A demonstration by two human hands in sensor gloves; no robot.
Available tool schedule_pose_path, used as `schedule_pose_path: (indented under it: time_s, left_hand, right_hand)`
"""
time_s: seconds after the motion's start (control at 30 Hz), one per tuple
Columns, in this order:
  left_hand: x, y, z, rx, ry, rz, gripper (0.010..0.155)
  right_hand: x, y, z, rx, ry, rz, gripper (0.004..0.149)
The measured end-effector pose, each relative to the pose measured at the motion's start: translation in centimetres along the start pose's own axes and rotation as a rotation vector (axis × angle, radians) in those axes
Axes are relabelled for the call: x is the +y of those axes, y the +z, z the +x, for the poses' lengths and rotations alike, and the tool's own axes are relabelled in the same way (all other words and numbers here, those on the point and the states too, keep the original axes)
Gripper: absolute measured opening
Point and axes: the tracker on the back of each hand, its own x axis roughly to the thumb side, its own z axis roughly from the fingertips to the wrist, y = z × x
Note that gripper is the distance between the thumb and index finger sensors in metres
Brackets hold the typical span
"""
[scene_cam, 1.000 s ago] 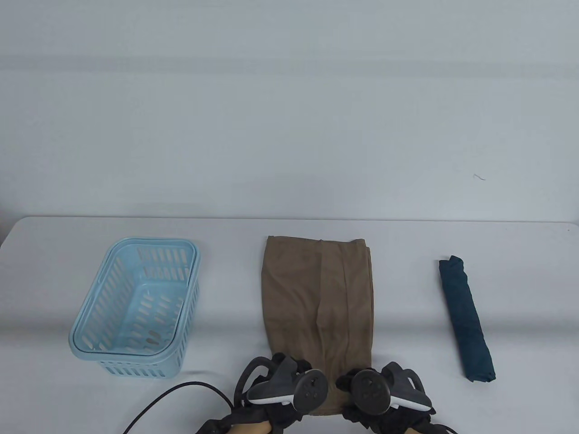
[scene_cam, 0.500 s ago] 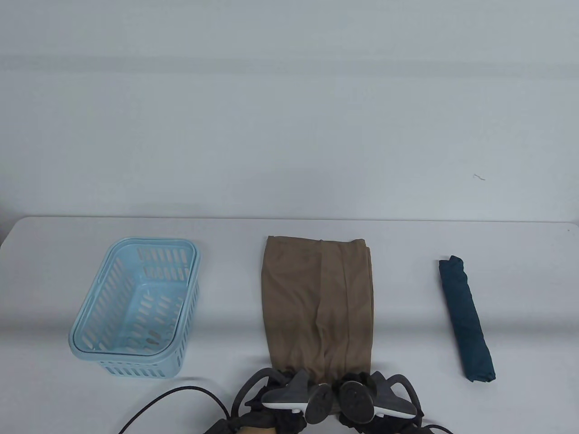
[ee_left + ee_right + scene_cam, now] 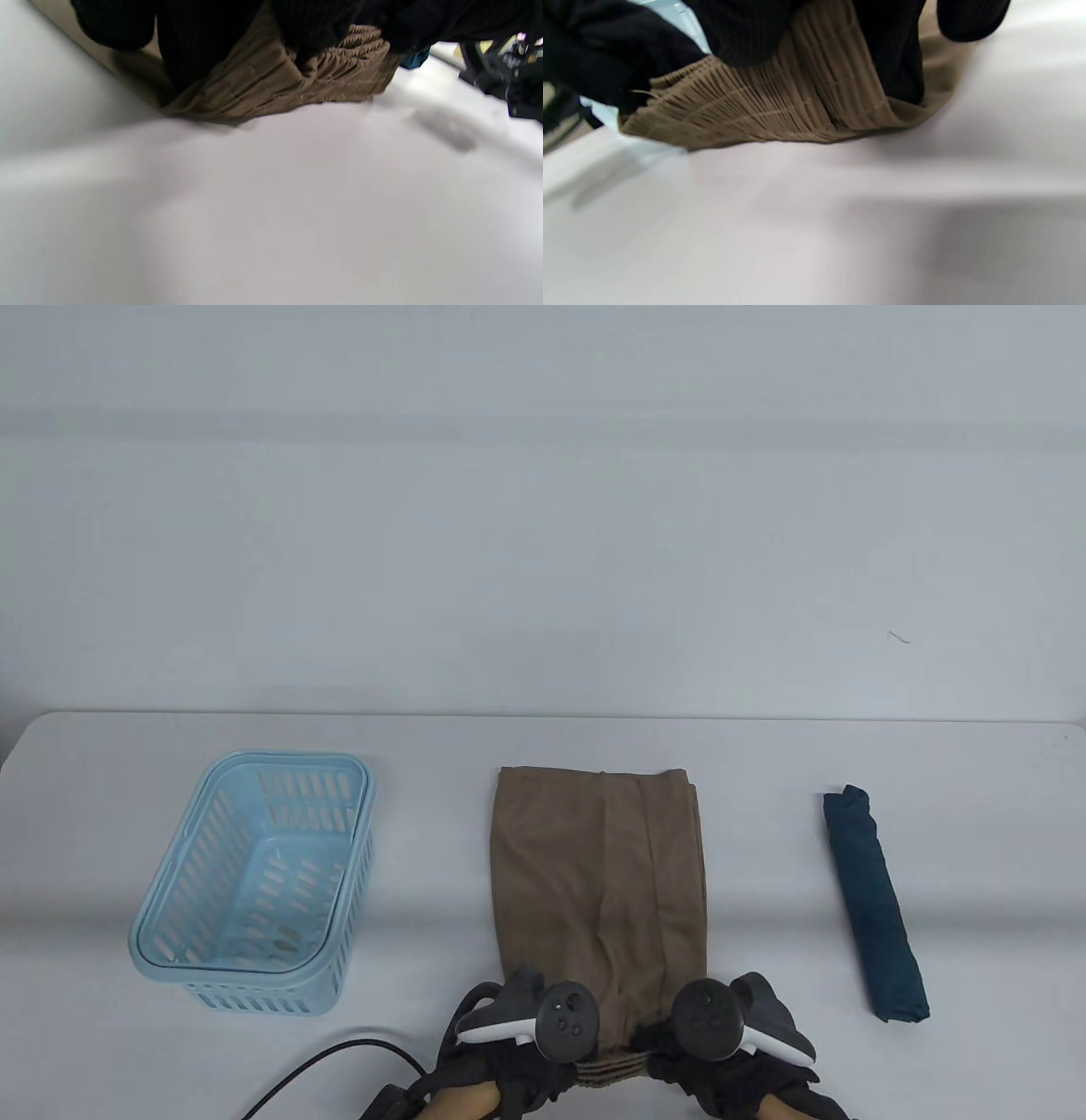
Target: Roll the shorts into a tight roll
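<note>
The brown shorts (image 3: pixel 598 874) lie folded lengthwise in the middle of the table, legs pointing away from me. Their ribbed elastic waistband (image 3: pixel 612 1066) is at the near edge, bunched up between my hands. My left hand (image 3: pixel 530 1027) grips the waistband's left part, and its gloved fingers (image 3: pixel 203 34) curl over the waistband (image 3: pixel 271 80). My right hand (image 3: pixel 721 1027) grips the right part, and its fingers (image 3: pixel 895 51) wrap over the ribbed band (image 3: pixel 763 106). Trackers hide both sets of fingers in the table view.
A light blue slotted basket (image 3: pixel 288 760) stands at the left. At the right lies a dark blue rolled garment (image 3: pixel 874 903). A black cable (image 3: pixel 322 1056) runs along the near edge to my left hand.
Both hands dipped toward the near edge, then came back up gripping the waistband. The shorts slid a little toward me, and their far edge now sits lower in view.
</note>
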Motion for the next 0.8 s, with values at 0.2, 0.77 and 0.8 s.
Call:
schedule_pose_path:
  time_s: [0.2, 0.77, 0.8]
  left_hand:
    - [-0.1, -0.5, -0.3, 0.017, 0.026, 0.051, 0.047]
    - [-1.8, -0.6, 2.2, 0.024, -0.429, 0.139, 0.063]
    - [-1.9, -0.8, 2.1, 0.026, -0.424, 0.142, 0.065]
  right_hand:
    - [0.2, 0.2, -0.2, 0.085, 0.015, -0.068, 0.045]
    - [1.0, -0.1, 0.0, 0.071, 0.307, -0.283, 0.041]
    - [1.0, -0.2, -0.1, 0.064, 0.309, -0.273, 0.041]
